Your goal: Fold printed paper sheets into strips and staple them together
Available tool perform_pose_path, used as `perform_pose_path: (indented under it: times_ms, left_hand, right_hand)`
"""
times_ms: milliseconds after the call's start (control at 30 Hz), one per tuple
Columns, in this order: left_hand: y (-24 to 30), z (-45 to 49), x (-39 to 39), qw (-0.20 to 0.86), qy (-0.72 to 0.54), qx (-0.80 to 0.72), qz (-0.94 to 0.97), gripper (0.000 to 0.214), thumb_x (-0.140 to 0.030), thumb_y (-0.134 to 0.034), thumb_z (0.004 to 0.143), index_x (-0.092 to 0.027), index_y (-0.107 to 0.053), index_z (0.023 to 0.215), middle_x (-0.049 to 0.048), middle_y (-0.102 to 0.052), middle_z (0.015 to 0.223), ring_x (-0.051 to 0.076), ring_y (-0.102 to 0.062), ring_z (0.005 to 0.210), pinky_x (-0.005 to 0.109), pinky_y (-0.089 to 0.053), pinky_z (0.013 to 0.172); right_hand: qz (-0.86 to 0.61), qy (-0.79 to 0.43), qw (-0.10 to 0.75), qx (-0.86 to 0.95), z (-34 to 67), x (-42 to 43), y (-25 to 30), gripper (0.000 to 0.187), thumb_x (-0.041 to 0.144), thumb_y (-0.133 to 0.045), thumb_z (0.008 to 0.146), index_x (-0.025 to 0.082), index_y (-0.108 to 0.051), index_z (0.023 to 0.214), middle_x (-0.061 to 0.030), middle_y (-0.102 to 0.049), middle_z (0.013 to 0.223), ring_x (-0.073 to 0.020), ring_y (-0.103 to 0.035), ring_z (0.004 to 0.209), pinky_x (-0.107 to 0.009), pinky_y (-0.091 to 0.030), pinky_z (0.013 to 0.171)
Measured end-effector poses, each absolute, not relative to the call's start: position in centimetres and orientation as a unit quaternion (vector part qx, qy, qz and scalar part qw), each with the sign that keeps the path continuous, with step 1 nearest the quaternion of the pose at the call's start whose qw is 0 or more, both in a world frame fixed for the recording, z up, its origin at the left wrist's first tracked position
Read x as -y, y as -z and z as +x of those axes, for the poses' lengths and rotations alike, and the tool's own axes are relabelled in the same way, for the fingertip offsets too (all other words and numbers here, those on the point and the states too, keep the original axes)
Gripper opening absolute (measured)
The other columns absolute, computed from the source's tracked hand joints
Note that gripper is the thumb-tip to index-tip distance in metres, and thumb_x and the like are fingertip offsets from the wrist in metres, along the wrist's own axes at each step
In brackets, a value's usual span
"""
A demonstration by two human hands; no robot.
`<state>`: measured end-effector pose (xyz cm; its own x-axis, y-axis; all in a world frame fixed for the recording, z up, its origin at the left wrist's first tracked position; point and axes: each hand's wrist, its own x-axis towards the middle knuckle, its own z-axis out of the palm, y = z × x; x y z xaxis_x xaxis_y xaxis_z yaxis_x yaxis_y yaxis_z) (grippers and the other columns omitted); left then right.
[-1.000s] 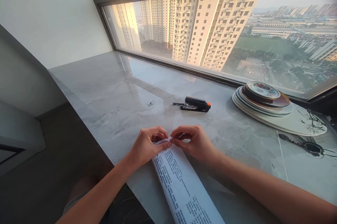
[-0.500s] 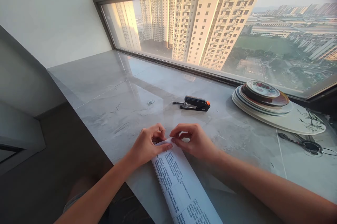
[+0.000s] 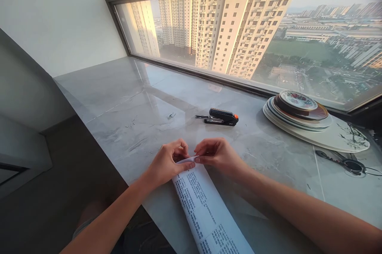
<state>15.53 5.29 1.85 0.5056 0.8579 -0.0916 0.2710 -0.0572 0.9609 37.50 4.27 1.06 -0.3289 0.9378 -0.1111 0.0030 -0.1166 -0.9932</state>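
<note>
A long folded sheet of printed paper [image 3: 205,210] stretches from the bottom of the view up to both hands. My left hand [image 3: 168,162] grips its far end near the left corner, thumb on top and fingers curled behind. Beside it, my right hand [image 3: 219,154] pinches the same far edge at the right corner between thumb and fingers. The two thumb tips almost meet. Beyond the hands lies a black stapler [image 3: 222,117] with an orange rear end, its metal tray sticking out to the left.
Loose staples [image 3: 171,116] and small bits are scattered on the grey marble counter [image 3: 116,103]. At the right stands a stack of plates [image 3: 298,111] by the window, with scissors or a similar dark-handled item [image 3: 353,165] in front. The counter's edge drops off at the left.
My right thumb and fingers have closed onto the paper's far edge at the right corner. My left hand keeps nearly the same place, and the stapler has not moved.
</note>
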Motion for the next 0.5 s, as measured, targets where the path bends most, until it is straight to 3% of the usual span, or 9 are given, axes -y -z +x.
perform_pose_path:
  times_ms: [300,500]
  left_hand:
    - [-1.83,15.58,-5.37,0.533,-0.271,-0.421,0.682,0.028,-0.031,-0.081,0.08,-0.021,-0.055,0.085,-0.0039,-0.065,0.076,0.012,-0.061,0.071,0.025,-0.047,0.067]
    - [-1.63,15.56,-5.53,0.532,-0.273,-0.432,0.675,0.03,-0.033,-0.083,0.079,-0.02,-0.056,0.085,-0.0045,-0.064,0.073,0.012,-0.061,0.07,0.024,-0.047,0.066]
  right_hand:
    - [-0.442,-0.567,0.37,0.588,37.46,-4.28,-1.31,0.02,0.034,-0.084,0.077,0.018,-0.079,0.089,-0.0041,-0.076,0.085,-0.0178,-0.07,0.08,-0.031,-0.057,0.075]
    - [-0.439,-0.588,0.369,0.57,37.57,-4.32,-1.26,0.023,0.031,-0.085,0.075,0.018,-0.078,0.093,-0.0043,-0.077,0.087,-0.0181,-0.071,0.082,-0.032,-0.058,0.079]
